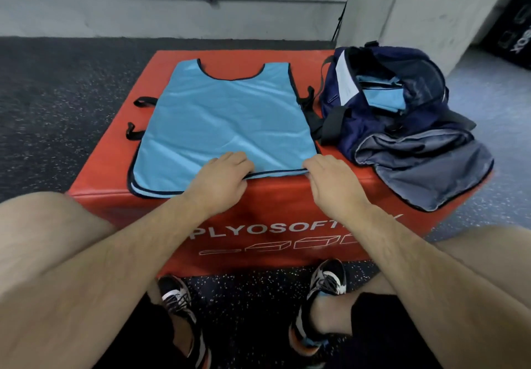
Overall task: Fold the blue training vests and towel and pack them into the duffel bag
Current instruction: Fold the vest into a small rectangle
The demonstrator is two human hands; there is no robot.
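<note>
Bare forearms [129,239], black shorts [376,328] at five and seven o'clock, black-and-white laced running shoes [327,281] with orange soles and light-blue heel trim

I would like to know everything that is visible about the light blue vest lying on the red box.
The vest is light blue, shiny thin fabric with dark edging and a scooped neck pointing away from the person. Black straps stick out at both sides. It lies spread flat, slightly creased, on the red box, beside the duffel bag. The left hand and right hand hold its near hem.
</note>
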